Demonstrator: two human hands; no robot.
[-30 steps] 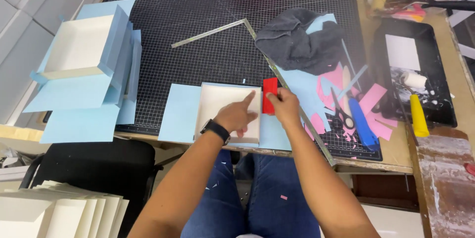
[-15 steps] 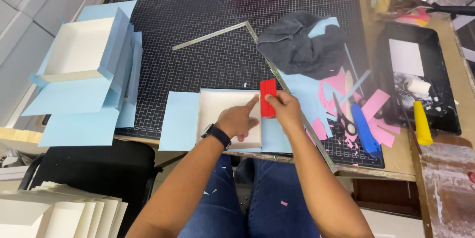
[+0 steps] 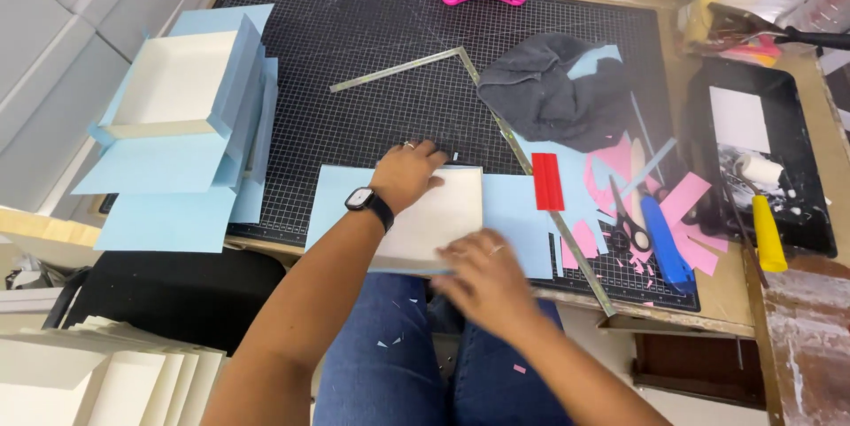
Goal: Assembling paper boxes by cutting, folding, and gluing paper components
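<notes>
Head view looks down on a desk (image 3: 726, 302) covered by a black cutting mat (image 3: 354, 54). At the mat's six o'clock edge sits a shallow white box (image 3: 443, 218) on a light blue sheet (image 3: 518, 222). Left hand (image 3: 407, 176) lies flat on the box's ten o'clock corner, fingers spread, pressing down rather than gripping. Right hand (image 3: 482, 280) is blurred at the box's five o'clock corner; it seems laid over the edge with loose fingers, though whether its grip closes on anything I cannot tell. A red scraper (image 3: 547, 182) rests free on the sheet at three o'clock of the box, just beside a long metal ruler (image 3: 531, 169). Scissors (image 3: 629, 218) and a blue knife (image 3: 666, 244) lie further toward three o'clock among pink scraps; a grey cloth (image 3: 558, 94) sits at one o'clock, and a finished blue-wrapped box (image 3: 181, 94) at nine o'clock. To do this well, I judge the left palm should keep the box from sliding while the right smooths the paper outward from the box edge, evenly, so no crease or bubble forms.
</notes>
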